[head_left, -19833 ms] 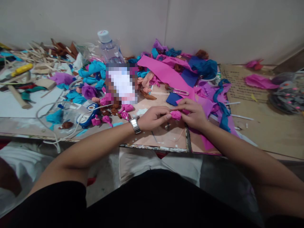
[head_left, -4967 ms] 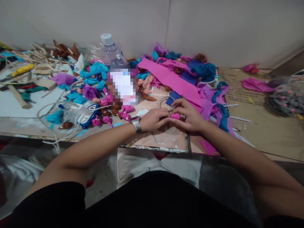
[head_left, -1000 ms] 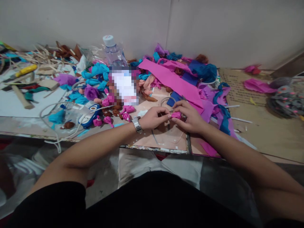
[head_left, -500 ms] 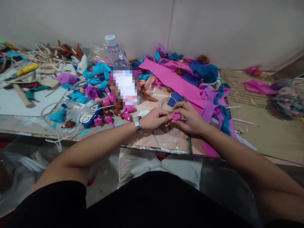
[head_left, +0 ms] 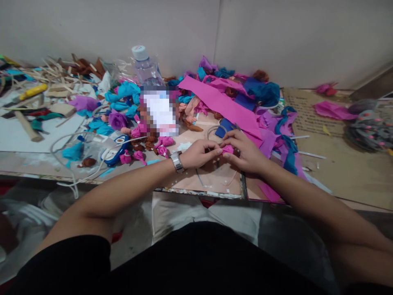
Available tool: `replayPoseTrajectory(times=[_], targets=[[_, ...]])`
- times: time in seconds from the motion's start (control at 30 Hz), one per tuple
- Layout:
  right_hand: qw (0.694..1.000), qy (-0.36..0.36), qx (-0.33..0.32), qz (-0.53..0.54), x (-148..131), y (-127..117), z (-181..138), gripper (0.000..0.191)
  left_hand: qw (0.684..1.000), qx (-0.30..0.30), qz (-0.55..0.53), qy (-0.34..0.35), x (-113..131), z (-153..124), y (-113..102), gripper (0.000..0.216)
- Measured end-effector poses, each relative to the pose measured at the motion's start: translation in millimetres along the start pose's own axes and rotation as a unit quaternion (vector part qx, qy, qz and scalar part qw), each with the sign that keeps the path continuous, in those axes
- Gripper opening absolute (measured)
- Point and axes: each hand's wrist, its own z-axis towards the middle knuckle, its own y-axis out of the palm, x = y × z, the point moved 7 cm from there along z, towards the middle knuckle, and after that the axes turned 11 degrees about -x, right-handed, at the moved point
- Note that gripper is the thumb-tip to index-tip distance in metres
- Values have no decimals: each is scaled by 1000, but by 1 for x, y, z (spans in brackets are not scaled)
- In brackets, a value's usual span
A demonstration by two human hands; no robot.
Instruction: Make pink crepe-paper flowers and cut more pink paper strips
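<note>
Pinching at both ends, you hold the small pink paper piece (head_left: pixel 227 149) between your hands, left hand (head_left: pixel 201 154) with thumb and fingertips closed at its left tip, right hand (head_left: pixel 245 152) with fingers curled about its right side, the broad pink strip (head_left: pixel 222 105) lying beyond them. Risk, as judged: thin crumpled paper could tear if your hands pull apart, or unfold if either pinch slackens. Long axis, where fingers leave it visible, runs roughly hand to hand; which end is front, cannot tell.
</note>
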Motion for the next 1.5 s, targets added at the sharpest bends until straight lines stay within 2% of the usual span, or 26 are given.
replayPoseTrajectory(times=[0.3,0.53,0.77,1.07,1.33,1.5], targets=[[1000,-16,20,5,-1,1,1,26,998,-36,-39,-26,-6,0,4,52],[998,-31,48,-19,-3,-2,-1,32,982,-64,-161,-81,-4,1,10,59],[998,-30,54,-27,-4,-5,0,32,958,-60,-256,-115,-7,1,12,57],[997,-41,61,-35,-9,-7,-1,30,958,-34,-259,-116,-15,2,8,51],[995,-33,89,-22,-12,-13,-3,55,959,-10,-257,-119,-20,2,5,42],[990,0,142,26,-11,-19,-8,38,960,12,-256,-109,-20,3,3,38]])
